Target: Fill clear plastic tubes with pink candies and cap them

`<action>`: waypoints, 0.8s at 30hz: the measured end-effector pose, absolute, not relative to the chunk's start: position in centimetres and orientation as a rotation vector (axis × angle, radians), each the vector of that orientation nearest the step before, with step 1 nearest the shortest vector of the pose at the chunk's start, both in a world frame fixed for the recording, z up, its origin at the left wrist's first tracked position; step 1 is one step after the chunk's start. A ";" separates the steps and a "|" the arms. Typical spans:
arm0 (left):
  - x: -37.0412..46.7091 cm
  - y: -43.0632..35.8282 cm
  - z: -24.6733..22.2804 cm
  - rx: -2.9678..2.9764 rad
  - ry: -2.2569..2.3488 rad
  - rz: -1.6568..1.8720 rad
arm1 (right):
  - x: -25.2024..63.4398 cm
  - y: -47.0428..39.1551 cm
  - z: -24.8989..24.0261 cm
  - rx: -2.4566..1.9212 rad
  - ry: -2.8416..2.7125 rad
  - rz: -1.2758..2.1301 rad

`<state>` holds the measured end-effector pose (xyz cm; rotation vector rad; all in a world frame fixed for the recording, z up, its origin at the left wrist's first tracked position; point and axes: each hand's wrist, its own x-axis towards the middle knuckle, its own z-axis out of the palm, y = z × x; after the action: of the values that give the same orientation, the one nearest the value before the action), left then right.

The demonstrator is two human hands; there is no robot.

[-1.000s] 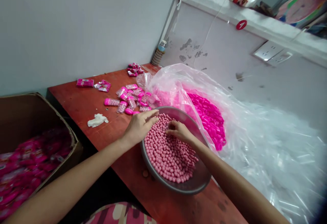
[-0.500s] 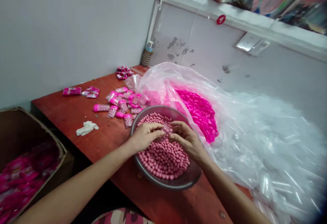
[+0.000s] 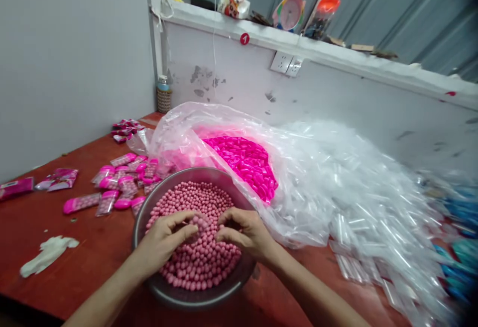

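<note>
A grey bowl (image 3: 194, 301) full of round pink beads (image 3: 196, 195) stands on the red table. Over the beads, my left hand (image 3: 166, 240) is closed round a small clear plastic tube (image 3: 200, 224) with pink beads showing through it. My right hand (image 3: 246, 232) is just right of the tube, apart from it. Its thumb and forefinger curl in, and a pink bead (image 3: 221, 227) shows between their tips. The palms of both hands are turned from view.
Left of the bowl lie several filled tubes with pink caps (image 3: 127, 185) and a crumpled white scrap (image 3: 50, 255). Behind it, a clear bag (image 3: 179, 123) holds bright pink caps (image 3: 246, 163). Clear empty tubes (image 3: 351, 192) pile up at right. A shelf (image 3: 209, 24) runs along the wall.
My view has swung right, so the cardboard box at left is out of sight. My right hand has moved away from the tube, which stays in my left hand.
</note>
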<state>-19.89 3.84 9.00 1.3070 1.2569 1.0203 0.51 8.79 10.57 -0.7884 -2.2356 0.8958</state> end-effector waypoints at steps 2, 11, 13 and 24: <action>-19.9 4.0 8.8 1.214 1.258 1.049 | 1.8 9.9 10.9 -0.845 -2.219 0.900; -20.2 4.2 7.1 1.058 1.218 1.151 | 8.5 26.5 11.7 -1.604 -2.331 -0.097; -20.2 4.2 7.2 1.064 1.247 1.158 | 8.4 29.3 11.4 -1.628 -2.425 -0.136; -20.3 4.2 8.2 1.239 1.341 1.142 | 7.2 32.5 10.4 -1.701 -2.770 -0.364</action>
<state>-20.31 4.16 8.21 1.2386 1.3411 1.1417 7.24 32.46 10.38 -1.7012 -2.7697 -0.3642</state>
